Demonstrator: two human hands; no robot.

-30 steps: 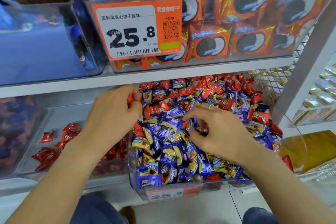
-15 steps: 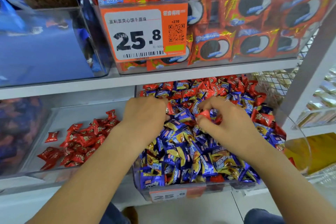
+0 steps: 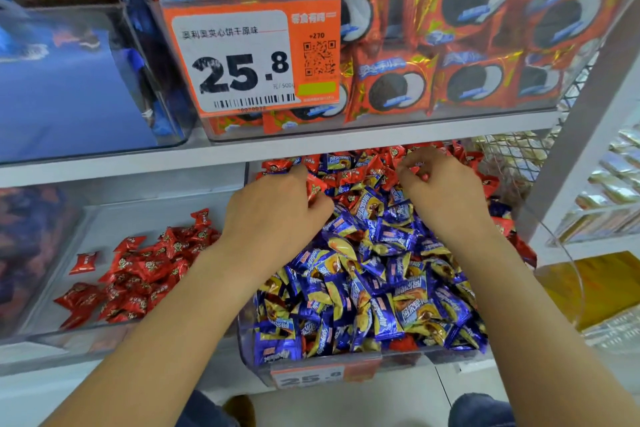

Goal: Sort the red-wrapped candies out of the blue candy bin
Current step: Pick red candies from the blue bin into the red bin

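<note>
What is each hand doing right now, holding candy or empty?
Left hand: fingers curled round red-wrapped candies at the back of the blue candy bin.
Right hand: fingertips pinching a red-wrapped candy.

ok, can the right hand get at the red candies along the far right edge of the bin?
Probably yes. The right hand is already over the back of the bin, and the red candies at its right edge lie on top of the pile with nothing over them. The shelf above looks like the only limit.
</note>
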